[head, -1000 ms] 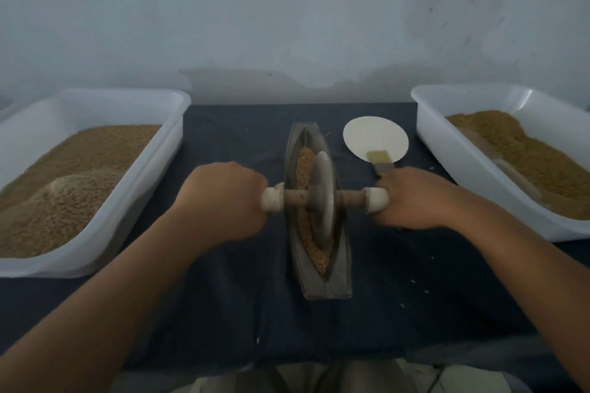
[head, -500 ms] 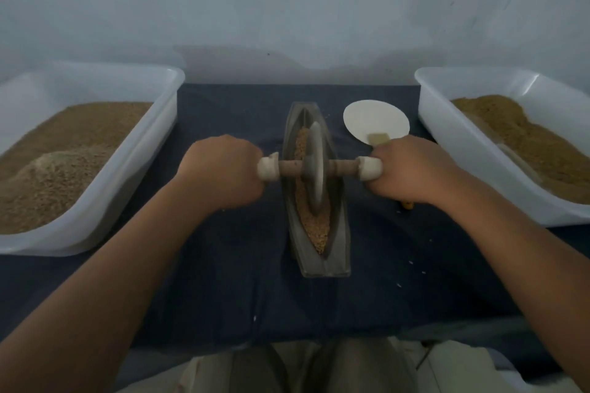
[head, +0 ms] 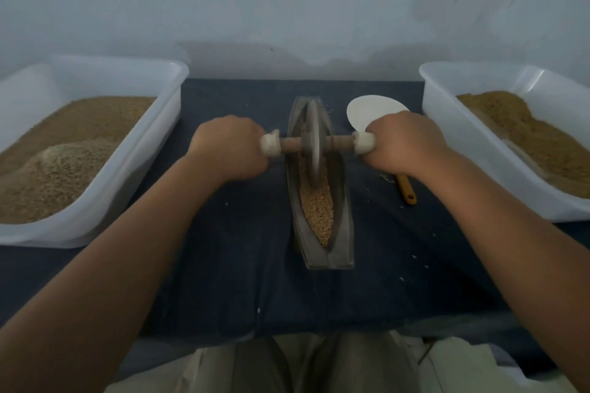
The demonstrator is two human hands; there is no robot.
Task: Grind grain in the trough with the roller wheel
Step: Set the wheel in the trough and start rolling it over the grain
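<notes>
Grey stone makes the wheel [head: 313,134], which stands upright on its edge in the far half of the trough [head: 342,230], midway between the two fists. A wooden axle [head: 292,143] runs through its centre.

The left hand [head: 228,147] is curled tight round the left end of the axle, back of the hand up. Its fingers wrap underneath and are mostly hidden, with no gap showing. The right hand [head: 407,143] grips the right end the same way, knuckles toward the wheel. A pale cap [head: 269,145] sticks out of the left fist on the wheel side, and another pokes out of the right fist.

The grain [head: 317,210] lies in the trough's groove, nearer the person than the fingers, from the wheel's foot to the near tip.

A white disc [head: 370,108] lies just beyond the right knuckles, partly covered by them. A yellow stick [head: 406,189] comes out from under the right wrist onto the dark cloth [head: 239,249]. A left tub [head: 153,150] of brown grain sits well outside the left fist, and a right tub [head: 447,124] of brown meal sits just outside the right one.
</notes>
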